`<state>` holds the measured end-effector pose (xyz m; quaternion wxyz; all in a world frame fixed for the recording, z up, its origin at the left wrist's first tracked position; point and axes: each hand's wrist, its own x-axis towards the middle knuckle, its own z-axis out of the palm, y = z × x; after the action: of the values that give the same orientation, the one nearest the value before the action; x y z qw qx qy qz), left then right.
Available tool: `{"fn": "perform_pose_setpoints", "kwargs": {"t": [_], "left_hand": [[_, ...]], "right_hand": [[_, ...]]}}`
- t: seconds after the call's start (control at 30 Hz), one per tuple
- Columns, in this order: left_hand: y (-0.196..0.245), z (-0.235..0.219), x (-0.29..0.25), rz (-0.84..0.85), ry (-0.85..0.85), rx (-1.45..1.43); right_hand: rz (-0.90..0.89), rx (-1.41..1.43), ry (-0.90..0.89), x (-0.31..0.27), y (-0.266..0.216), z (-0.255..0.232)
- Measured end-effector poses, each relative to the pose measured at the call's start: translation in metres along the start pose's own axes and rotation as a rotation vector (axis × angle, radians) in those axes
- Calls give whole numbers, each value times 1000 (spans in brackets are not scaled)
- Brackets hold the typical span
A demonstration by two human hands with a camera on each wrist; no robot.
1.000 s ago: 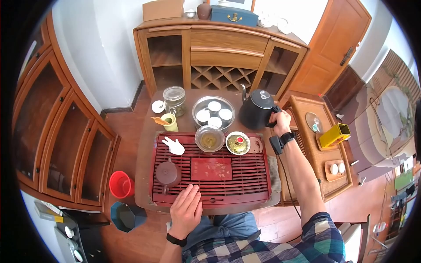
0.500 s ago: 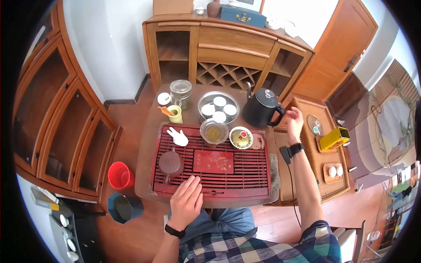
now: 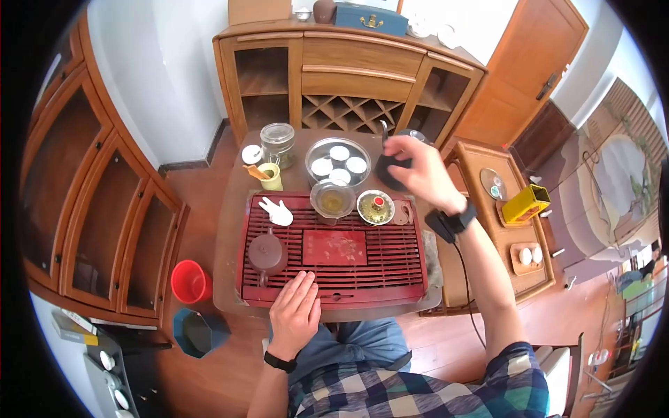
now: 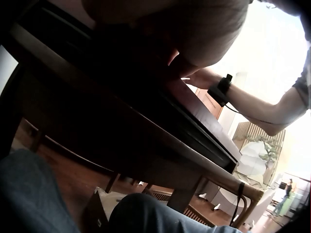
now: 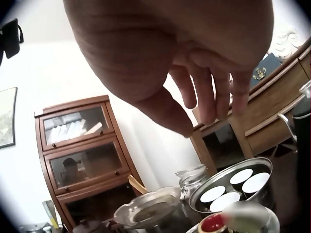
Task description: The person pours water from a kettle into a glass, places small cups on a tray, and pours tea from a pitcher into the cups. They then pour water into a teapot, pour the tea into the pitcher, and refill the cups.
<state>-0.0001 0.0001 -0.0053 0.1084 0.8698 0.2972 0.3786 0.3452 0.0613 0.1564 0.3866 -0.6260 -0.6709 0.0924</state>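
Note:
My left hand (image 3: 298, 306) lies flat with straight fingers on the front edge of the red slatted tea tray (image 3: 390, 272); in the left wrist view only its palm (image 4: 194, 29) shows above the table edge. My right hand (image 3: 408, 161) hovers over the black kettle (image 3: 385, 173), fingers relaxed and holding nothing; its loose fingers (image 5: 214, 97) hang above the metal bowl of white cups (image 5: 228, 189). On the tray stand a brown teapot (image 3: 265, 252), a glass pitcher of tea (image 3: 332, 200) and a lidded gaiwan with a red knob (image 3: 376, 207).
Behind the tray are a metal bowl of white cups (image 3: 338, 161), a glass jar (image 3: 277, 143) and a yellow-green cup (image 3: 270, 177). A red bucket (image 3: 189, 282) and a blue bin (image 3: 198, 333) stand on the floor at left. A wicker side table (image 3: 488, 230) is at right, a wooden cabinet (image 3: 348, 76) behind.
My right hand has let go of the kettle handle and moved left, now above the kettle's body. The left hand has stayed on the tray edge.

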Motion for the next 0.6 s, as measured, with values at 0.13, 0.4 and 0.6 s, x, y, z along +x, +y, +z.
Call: {"fn": "perform_pose_setpoints", "kwargs": {"t": [0.13, 0.4, 0.6], "left_hand": [[0, 1, 0, 10, -1, 20], [0, -2, 3, -10, -17, -12], [-1, -3, 3, -19, -45, 2]], "right_hand": [[-68, -170, -224, 46, 23, 35], [5, -407, -356, 82, 82, 95], [5, -458, -352, 78, 99, 108]]}}
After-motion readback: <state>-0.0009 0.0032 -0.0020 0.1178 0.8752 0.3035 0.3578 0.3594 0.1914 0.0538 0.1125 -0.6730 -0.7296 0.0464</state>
